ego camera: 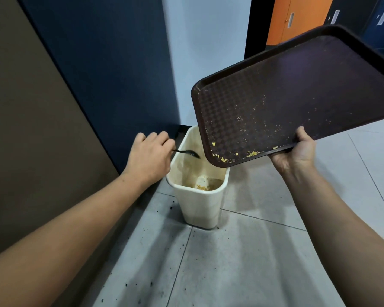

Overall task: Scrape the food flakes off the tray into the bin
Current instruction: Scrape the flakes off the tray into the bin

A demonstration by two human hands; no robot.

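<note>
While the right hand [295,151] grips the near edge of the dark brown tray [297,91], tilted with its low corner over the cream bin [200,202], yellow food flakes [252,154] gather along that lower rim. Beside the bin's far edge, the left hand [149,156] pinches a black spoon [187,152] above the opening, apart from the tray.

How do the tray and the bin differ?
The tray is dark brown, flat and tilted in the air, held by the right hand; the bin is cream, deep and upright on the floor. The tray carries scattered yellow flakes; the bin holds a heap at its bottom. Both hold food scraps.
</note>
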